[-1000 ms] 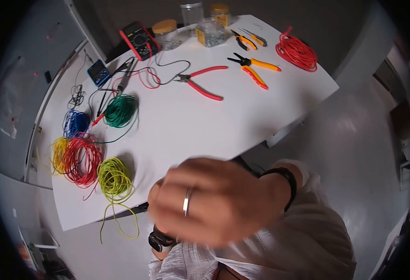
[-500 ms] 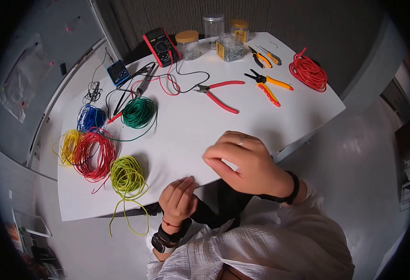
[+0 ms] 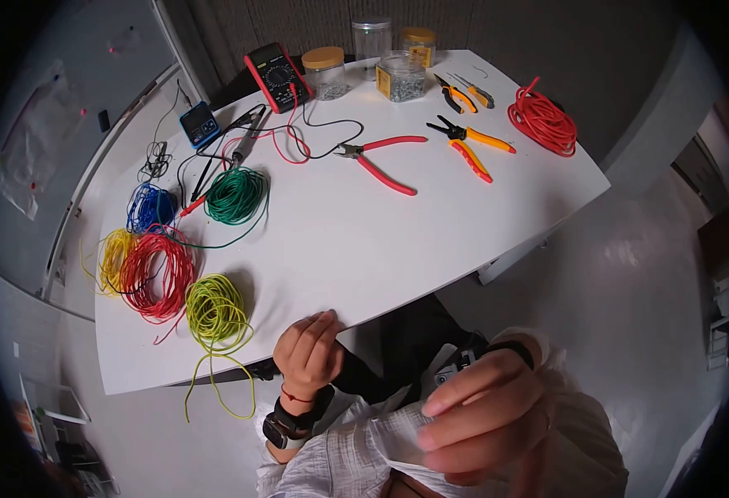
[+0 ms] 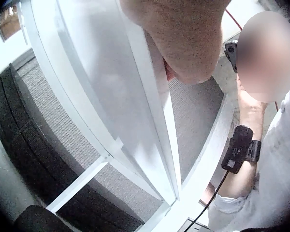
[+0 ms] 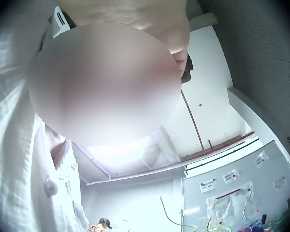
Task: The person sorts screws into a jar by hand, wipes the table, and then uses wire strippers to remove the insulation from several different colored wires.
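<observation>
In the head view, my left hand [image 3: 308, 353] rests at the table's [image 3: 331, 274] front edge with its fingers loosely bent; nothing shows in it. Closest to it lies the yellow-green wire coil [image 3: 215, 311], its loose ends hanging over the edge. My right hand [image 3: 489, 415] is raised in front of the white shirt, off the table, its fingers spread apart and half bent around nothing visible. The left wrist view has my left hand [image 4: 183, 34] large at the top, beside the table edge. Part of my right hand [image 5: 135, 12] fills the top of the right wrist view.
Red [image 3: 157, 274], yellow [image 3: 117, 261], blue [image 3: 151, 207] and green [image 3: 236, 196] coils lie at left. Behind are a multimeter [image 3: 278, 76], blue-framed meter [image 3: 199, 124] and jars [image 3: 324, 75]. Red-handled cutters [image 3: 385, 170], orange-handled strippers [image 3: 474, 149], small pliers [image 3: 455, 93] and red coil [image 3: 541, 123] lie rightward.
My right hand has moved from over the table's front edge down and back to the shirt, and its fingers have spread. The left hand stays at the edge.
</observation>
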The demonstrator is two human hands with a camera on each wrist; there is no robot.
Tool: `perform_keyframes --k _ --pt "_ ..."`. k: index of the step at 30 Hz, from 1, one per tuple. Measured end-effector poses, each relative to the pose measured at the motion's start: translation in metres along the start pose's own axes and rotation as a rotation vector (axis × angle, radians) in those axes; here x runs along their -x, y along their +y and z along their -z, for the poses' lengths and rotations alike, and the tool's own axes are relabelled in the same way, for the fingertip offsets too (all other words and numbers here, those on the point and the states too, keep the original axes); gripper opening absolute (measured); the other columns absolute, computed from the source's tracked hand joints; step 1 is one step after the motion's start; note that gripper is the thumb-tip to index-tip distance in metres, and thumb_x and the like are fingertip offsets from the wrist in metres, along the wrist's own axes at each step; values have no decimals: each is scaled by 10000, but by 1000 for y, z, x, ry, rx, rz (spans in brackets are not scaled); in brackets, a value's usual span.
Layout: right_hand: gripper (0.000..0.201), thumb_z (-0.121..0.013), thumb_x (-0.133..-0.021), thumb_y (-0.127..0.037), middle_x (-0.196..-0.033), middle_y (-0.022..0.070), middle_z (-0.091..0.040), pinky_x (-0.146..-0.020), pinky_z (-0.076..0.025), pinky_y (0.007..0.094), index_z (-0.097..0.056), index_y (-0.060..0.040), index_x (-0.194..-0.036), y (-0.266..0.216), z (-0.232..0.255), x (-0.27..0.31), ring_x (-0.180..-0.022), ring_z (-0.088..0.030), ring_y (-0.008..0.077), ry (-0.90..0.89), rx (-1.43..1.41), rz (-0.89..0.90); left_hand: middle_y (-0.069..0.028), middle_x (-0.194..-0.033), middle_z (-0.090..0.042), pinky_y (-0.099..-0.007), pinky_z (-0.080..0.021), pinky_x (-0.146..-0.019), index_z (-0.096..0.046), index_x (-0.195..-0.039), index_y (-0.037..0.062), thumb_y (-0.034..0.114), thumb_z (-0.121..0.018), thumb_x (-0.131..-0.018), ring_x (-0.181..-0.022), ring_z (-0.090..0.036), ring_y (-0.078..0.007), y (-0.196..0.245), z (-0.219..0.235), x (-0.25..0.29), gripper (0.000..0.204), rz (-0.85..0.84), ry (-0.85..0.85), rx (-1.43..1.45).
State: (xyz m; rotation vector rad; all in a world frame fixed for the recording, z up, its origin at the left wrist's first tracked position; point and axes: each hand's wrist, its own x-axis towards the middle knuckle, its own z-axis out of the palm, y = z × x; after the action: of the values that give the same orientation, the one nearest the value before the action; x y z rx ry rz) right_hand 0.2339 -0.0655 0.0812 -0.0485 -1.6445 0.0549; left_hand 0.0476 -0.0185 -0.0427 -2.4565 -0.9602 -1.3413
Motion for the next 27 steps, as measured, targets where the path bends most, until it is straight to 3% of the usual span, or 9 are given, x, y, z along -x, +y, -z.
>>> perform_keyframes --k 9,15,19,21,22,24,25,26,27 --pt "188 -541 -875 -217 -766 28 -631 -548 -531 284 -506 -90 -742 -9 -11 2 -657 -615 161 -101 356 -121 -83 -855 -632 -303 -519 -629 -620 -813 11 14 -566 -578 -727 -617 -229 0 -1 0 241 6 -3 -13" --pt "187 -536 -875 -251 -686 23 -601 -523 -506 264 -443 -93 -912 -10 -14 3 -584 -580 137 -23 559 -102 -101 -844 -633 -325 -499 -625 -604 -788 11 -24 -521 -524 -728 -613 -256 1 -2 0 279 16 15 14" --pt "231 -617 -779 -131 -721 77 -564 -517 -486 309 -560 -185 -996 -17 -20 -17 -602 -554 203 75 446 -202 -101 -843 -633 -326 -501 -629 -609 -780 12 -24 -521 -524 -731 -614 -258 1 -1 -1 273 14 15 14" --pt "168 -553 -841 -202 -663 29 -595 -511 -496 272 -441 -85 -884 -4 -4 1 -580 -575 134 -41 287 45 -101 -841 -634 -324 -503 -635 -612 -777 14 -24 -522 -524 -734 -615 -257 2 0 -1 271 22 7 9" --pt "168 -553 -841 -202 -663 29 -595 -511 -496 272 -441 -85 -884 -6 -1 0 -580 -575 134 -40 287 44 -101 -841 -634 -324 -503 -635 -612 -777 14 -24 -522 -524 -734 -615 -257 2 0 -1 271 22 6 9" --pt "172 -579 -781 -149 -664 38 -596 -502 -491 276 -443 -72 -855 -14 3 -12 -572 -567 125 -143 240 -173 -99 -840 -635 -322 -504 -637 -614 -773 16 -21 -523 -524 -732 -616 -255 1 0 -1 268 27 5 18" --pt "174 -599 -694 -104 -612 49 -570 -491 -482 275 -457 -58 -784 -22 -15 -17 -541 -552 123 86 296 -346 -99 -840 -635 -322 -504 -637 -614 -773 16 -21 -523 -524 -732 -616 -255 1 -1 0 268 27 4 16" --pt "174 -599 -694 -104 -612 49 -570 -491 -482 275 -457 -58 -784 -37 -19 4 -541 -552 123 86 295 -346 -97 -839 -635 -321 -504 -637 -615 -774 18 -21 -523 -523 -730 -616 -253 1 -1 0 270 27 10 13" --pt "150 -582 -688 -84 -569 42 -536 -472 -460 268 -458 -54 -766 -51 -20 38 -514 -534 121 260 366 -354 -96 -838 -636 -321 -503 -637 -615 -775 20 -20 -524 -523 -728 -617 -252 1 -2 0 271 27 15 10"
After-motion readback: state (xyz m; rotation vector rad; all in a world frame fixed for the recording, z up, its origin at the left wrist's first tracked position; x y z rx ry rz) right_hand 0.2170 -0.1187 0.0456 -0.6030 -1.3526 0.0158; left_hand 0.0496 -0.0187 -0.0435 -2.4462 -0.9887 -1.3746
